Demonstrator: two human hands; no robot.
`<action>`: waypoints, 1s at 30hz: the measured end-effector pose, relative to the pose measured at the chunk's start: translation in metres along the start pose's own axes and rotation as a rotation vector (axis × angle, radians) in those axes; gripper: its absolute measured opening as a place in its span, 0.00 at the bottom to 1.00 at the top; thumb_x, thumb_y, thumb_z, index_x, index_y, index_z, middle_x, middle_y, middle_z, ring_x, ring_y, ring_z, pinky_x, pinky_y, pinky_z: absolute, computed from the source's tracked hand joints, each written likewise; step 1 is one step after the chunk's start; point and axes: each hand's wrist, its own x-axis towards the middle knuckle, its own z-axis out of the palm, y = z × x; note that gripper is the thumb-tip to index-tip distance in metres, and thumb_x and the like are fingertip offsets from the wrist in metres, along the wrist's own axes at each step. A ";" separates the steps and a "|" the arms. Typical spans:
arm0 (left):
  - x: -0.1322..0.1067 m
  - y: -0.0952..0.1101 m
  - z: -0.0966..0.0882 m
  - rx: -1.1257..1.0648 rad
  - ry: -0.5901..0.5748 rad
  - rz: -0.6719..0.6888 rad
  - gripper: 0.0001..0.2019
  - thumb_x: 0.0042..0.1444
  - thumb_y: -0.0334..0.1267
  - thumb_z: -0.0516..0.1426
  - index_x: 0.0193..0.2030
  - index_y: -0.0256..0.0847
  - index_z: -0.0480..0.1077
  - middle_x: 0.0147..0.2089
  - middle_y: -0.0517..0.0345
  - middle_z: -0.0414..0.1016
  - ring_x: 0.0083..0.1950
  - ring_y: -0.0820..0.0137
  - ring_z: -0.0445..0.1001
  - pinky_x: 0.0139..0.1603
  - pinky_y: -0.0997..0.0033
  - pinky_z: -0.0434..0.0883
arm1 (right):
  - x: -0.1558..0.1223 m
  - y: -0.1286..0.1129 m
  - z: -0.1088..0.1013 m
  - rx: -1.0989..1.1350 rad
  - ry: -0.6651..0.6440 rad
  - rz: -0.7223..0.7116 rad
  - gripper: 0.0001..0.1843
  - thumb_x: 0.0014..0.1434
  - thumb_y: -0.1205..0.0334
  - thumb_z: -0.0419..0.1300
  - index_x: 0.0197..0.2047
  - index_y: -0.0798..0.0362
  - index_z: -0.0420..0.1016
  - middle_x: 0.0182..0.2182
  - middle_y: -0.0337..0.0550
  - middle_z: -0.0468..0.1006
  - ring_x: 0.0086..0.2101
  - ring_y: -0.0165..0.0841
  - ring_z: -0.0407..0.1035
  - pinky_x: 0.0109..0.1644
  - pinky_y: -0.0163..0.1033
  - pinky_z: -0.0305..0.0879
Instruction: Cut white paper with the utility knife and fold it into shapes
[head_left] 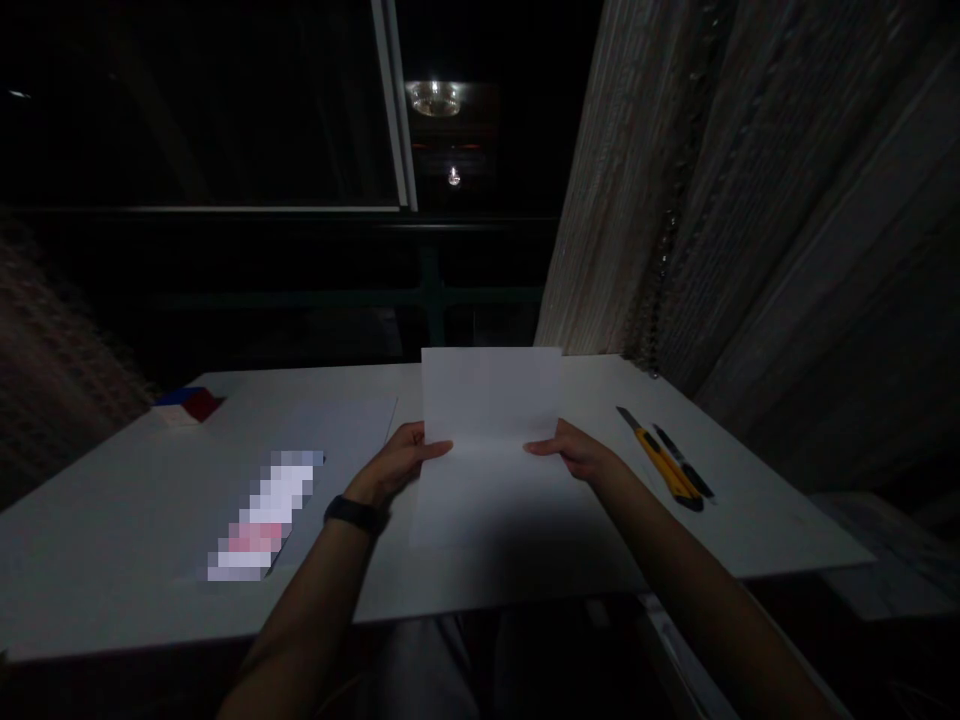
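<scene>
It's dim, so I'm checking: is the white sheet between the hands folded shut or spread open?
Spread open: the white sheet shows above and below the thumbs. Whether it is creased between them, I cannot tell.

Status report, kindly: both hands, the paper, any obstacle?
Left hand, right hand: gripping side edges. White paper: held between, nothing blocking it. Yellow cutter: apart, at right.

Two bare hands, level with each other, thumbs pointing inward.
The bare left forearm (pixel 304 605) slants up from the bottom edge, left of centre, to the left hand (pixel 397 462); the bare right forearm (pixel 679 570) rises from the lower right to the right hand (pixel 579 453). Both hands are closed in a pinch near the middle of the frame, thumbs extended on the near side, other fingers mostly hidden behind.
</scene>
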 end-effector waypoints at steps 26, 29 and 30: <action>0.015 -0.008 -0.010 -0.146 0.564 0.101 0.16 0.39 0.42 0.65 0.26 0.34 0.65 0.25 0.58 0.70 0.24 0.76 0.69 0.25 0.77 0.70 | 0.018 0.016 0.023 -0.420 0.165 -0.418 0.20 0.38 0.75 0.52 0.31 0.48 0.80 0.55 0.38 0.66 0.57 0.40 0.55 0.60 0.45 0.46; 0.018 -0.013 -0.016 -0.158 0.638 0.145 0.14 0.36 0.38 0.66 0.27 0.34 0.67 0.24 0.58 0.71 0.23 0.75 0.69 0.23 0.78 0.68 | 0.009 0.009 0.027 -0.278 -0.041 -0.244 0.22 0.38 0.74 0.58 0.39 0.50 0.77 0.58 0.42 0.61 0.56 0.42 0.56 0.57 0.44 0.52; 0.019 -0.014 -0.017 -0.177 0.644 0.160 0.14 0.35 0.37 0.66 0.28 0.34 0.68 0.25 0.57 0.72 0.24 0.74 0.70 0.24 0.77 0.68 | 0.004 0.007 0.026 -0.221 -0.139 -0.163 0.27 0.37 0.74 0.61 0.44 0.49 0.75 0.58 0.44 0.60 0.55 0.43 0.58 0.55 0.45 0.54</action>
